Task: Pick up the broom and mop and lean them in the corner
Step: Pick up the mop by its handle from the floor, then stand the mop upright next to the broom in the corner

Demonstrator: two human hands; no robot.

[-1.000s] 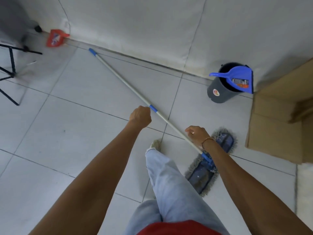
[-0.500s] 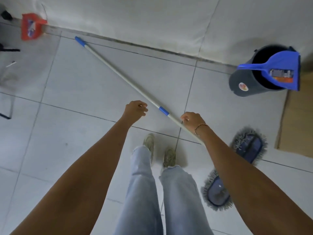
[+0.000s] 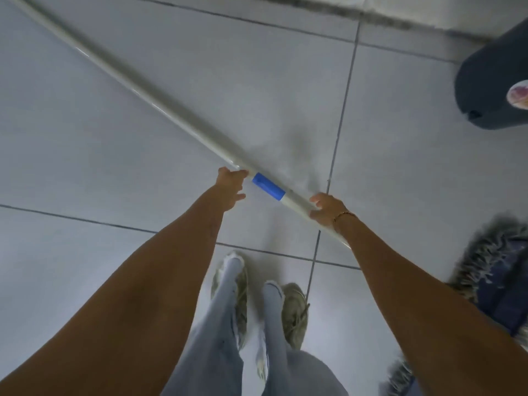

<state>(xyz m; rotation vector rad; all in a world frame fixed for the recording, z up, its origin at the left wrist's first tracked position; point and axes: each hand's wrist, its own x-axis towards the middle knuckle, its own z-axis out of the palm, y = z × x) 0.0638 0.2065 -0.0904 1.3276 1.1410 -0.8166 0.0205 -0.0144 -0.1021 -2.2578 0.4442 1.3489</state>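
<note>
— Where is the mop point(image 3: 160, 110) right now?

— Its pale handle runs on a slant across the tiled floor point(image 3: 100, 172), from the top left corner down toward the lower right. A blue collar point(image 3: 268, 186) sits on the handle between the two hands. The fringed mop head point(image 3: 497, 284) lies on the floor at the right edge, partly cut off by the frame and blurred.

— And the hands?

— The left hand point(image 3: 231, 186) is at the handle just left of the blue collar, its fingers point(image 3: 238, 173) curled over the pole and touching it, though I cannot tell whether the grip is fully closed. The right hand point(image 3: 327, 208) is on the handle just right of the collar, fingers point(image 3: 315, 199) wrapped around the pole from both sides — holding it. A thin bracelet point(image 3: 344, 215) shows at that wrist.

— Any containers about?

— One dark grey bucket point(image 3: 491, 90) at the upper right, near the base of the wall point(image 3: 428, 10), with a round sticker point(image 3: 518, 95) on its side. Only its outer wall shows, so what it holds cannot be told.

— The broom?

— Not in this view. Below the hands you see pale jeans point(image 3: 217, 338) and two worn shoes point(image 3: 294, 312) standing side by side on the tiles.
</note>
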